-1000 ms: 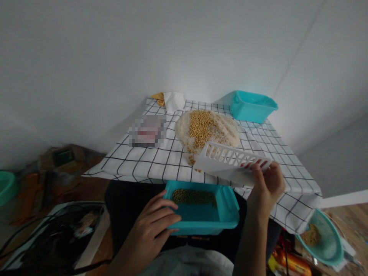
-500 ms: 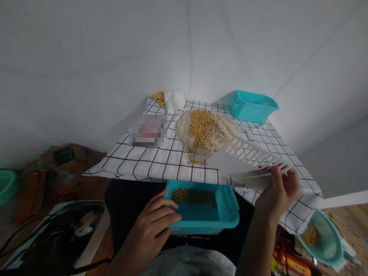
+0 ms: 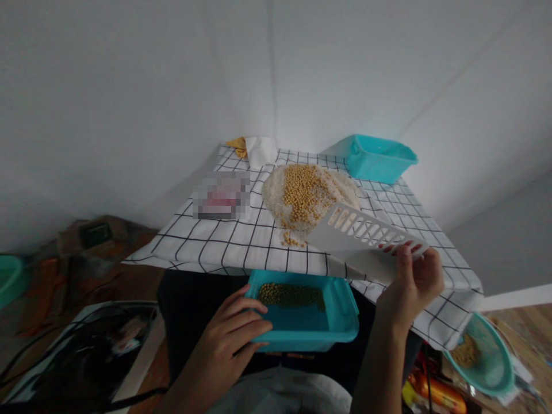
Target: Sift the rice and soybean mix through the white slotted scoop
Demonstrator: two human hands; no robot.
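Note:
My right hand point(image 3: 411, 282) grips a white slotted plastic tray point(image 3: 357, 238), tilted, its far edge close to a heap of rice and yellow beans point(image 3: 308, 192) on the checked tablecloth point(image 3: 224, 241). Fingers of my left hand point(image 3: 230, 333) are wrapped round the near left rim of a teal tub point(image 3: 340, 322) held on my lap below the table edge. A layer of beans point(image 3: 291, 294) lies along the tub's far side.
A second teal tub point(image 3: 377, 158) stands at the table's far right corner. A white and yellow cloth point(image 3: 256, 149) lies at the far edge. A teal bowl with grain point(image 3: 483, 353) sits low on the right. Cables and a dark bag point(image 3: 86, 351) lie left on the floor.
The white slotted tray swung right and away from over the tub, then came back a little left toward the heap. My left hand and the tub stayed still.

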